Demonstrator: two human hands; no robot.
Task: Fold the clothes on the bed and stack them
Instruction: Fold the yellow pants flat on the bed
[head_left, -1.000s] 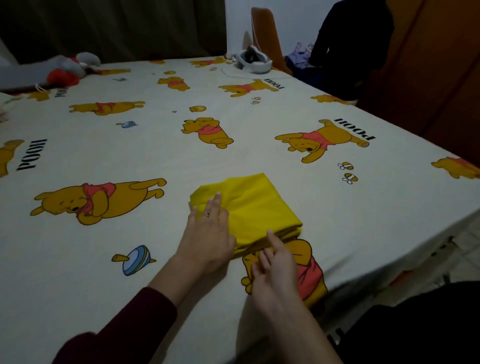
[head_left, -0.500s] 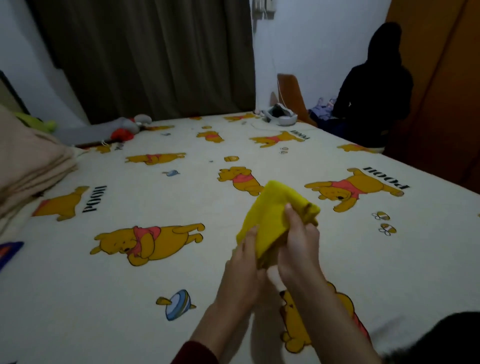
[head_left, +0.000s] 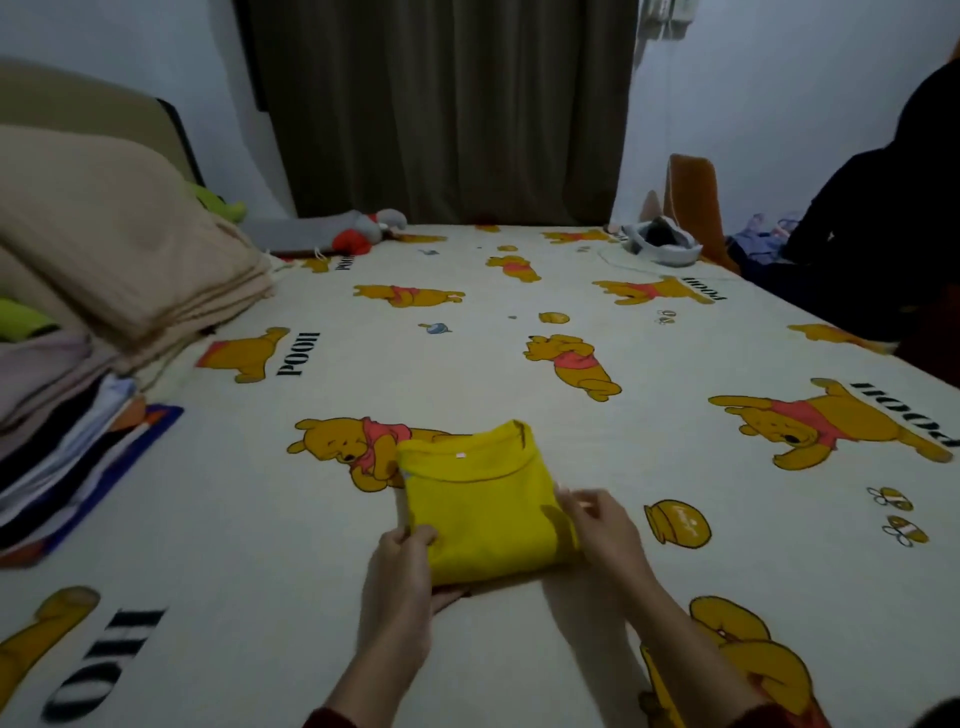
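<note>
Squarely folded yellow cloth (head_left: 485, 506), soft cotton.

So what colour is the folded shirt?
Bright yellow shirt, seen in the head view.

Both forearms reaching forward side by side, left hand (head_left: 402, 564) pinching the near-left corner of a folded yellow garment (head_left: 485, 499), thumb on top, right hand (head_left: 602, 527) gripping its right edge, fingers curled, blurred
</note>
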